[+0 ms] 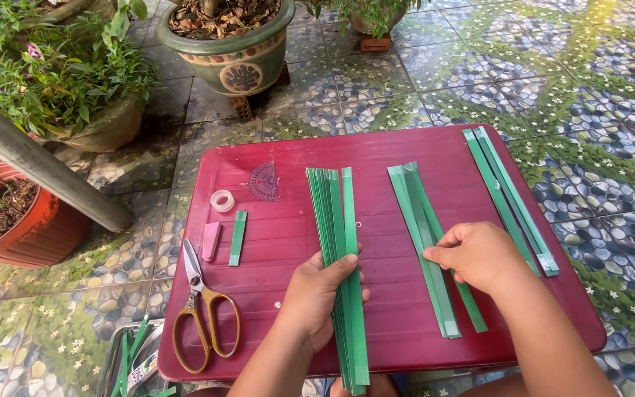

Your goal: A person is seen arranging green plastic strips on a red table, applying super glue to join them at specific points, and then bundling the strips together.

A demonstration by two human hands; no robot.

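Head view: a strip bundle (339, 242) is grasped by the left hand (317, 294); a strip (424, 220) from the middle pile is pinched by the right hand (475, 254) on the table (273, 250).

Bare hands (317, 294), forearms, no sleeves

scissors (203, 315), tape roll (222, 201), protractor (264, 181), potted plants (238, 55)
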